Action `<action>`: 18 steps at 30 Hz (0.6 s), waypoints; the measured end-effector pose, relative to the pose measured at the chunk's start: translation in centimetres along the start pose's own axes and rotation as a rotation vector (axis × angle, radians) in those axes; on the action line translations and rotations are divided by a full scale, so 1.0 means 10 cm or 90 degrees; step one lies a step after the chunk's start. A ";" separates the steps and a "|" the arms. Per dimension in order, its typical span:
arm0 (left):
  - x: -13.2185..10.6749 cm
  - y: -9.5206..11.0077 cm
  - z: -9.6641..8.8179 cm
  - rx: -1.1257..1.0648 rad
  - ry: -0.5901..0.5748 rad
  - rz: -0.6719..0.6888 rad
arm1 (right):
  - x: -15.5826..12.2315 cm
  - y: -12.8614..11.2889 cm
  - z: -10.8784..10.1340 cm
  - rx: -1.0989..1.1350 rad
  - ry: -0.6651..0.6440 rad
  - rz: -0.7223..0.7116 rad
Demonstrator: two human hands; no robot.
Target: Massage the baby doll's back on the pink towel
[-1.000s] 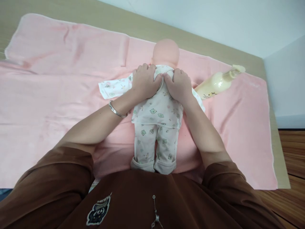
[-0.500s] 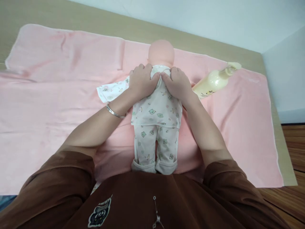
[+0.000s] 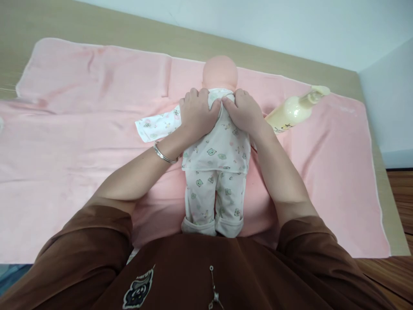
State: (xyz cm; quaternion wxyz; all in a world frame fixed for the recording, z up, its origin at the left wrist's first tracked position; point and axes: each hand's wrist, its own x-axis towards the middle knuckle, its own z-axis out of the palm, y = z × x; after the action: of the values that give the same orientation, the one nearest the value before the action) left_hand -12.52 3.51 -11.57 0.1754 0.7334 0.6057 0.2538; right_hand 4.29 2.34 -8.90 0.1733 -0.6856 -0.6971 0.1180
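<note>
A baby doll (image 3: pixel 216 148) lies face down, its bald head (image 3: pixel 220 71) away from me. It wears a white top and trousers with small animal prints; the trouser cuffs are turned up. My left hand (image 3: pixel 198 110) is curled over the doll's left-side shoulder, thumb on the upper back. Mirroring it, my right hand (image 3: pixel 245 110) wraps the other shoulder. Both thumb tips nearly meet below the collar. One printed sleeve (image 3: pixel 158 125) stretches out flat to the left. The other sleeve is mostly hidden by my right hand and forearm.
Under the doll is a pink blanket (image 3: pixel 338 181) on a light wooden table (image 3: pixel 274 58). A pump bottle of pale yellow liquid (image 3: pixel 293 110) lies tilted beside my right wrist. A white wall (image 3: pixel 290 26) rises behind. Wooden flooring (image 3: pixel 400 198) shows at the right.
The scene has shifted slightly to the right in view. My hands keep almost the same place on the doll's shoulders. A blurred shape at the left edge has mostly left the view.
</note>
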 end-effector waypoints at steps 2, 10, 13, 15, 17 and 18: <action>0.00 -0.01 0.00 -0.003 0.011 0.007 | 0.00 0.00 0.02 -0.005 0.005 -0.006; 0.04 -0.05 -0.11 0.024 -0.026 0.039 | -0.39 -0.43 -0.06 -0.147 0.002 -0.003; 0.04 0.00 -0.20 0.034 -0.070 0.029 | -0.60 -0.58 -0.10 -0.177 0.008 -0.032; 0.03 0.01 -0.23 0.045 -0.091 0.027 | -0.66 -0.60 -0.10 -0.174 0.004 -0.035; 0.03 0.01 -0.23 0.058 -0.093 0.030 | -0.63 -0.55 -0.10 -0.152 -0.013 -0.034; 0.02 0.01 -0.22 0.063 -0.087 0.032 | -0.58 -0.51 -0.09 -0.135 -0.024 -0.036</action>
State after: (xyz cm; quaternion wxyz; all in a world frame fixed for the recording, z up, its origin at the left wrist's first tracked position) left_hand -13.69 3.61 -9.67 0.1734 0.7721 0.5852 0.1770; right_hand 0.02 -3.69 -6.51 0.0897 -0.6777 -0.7281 0.0516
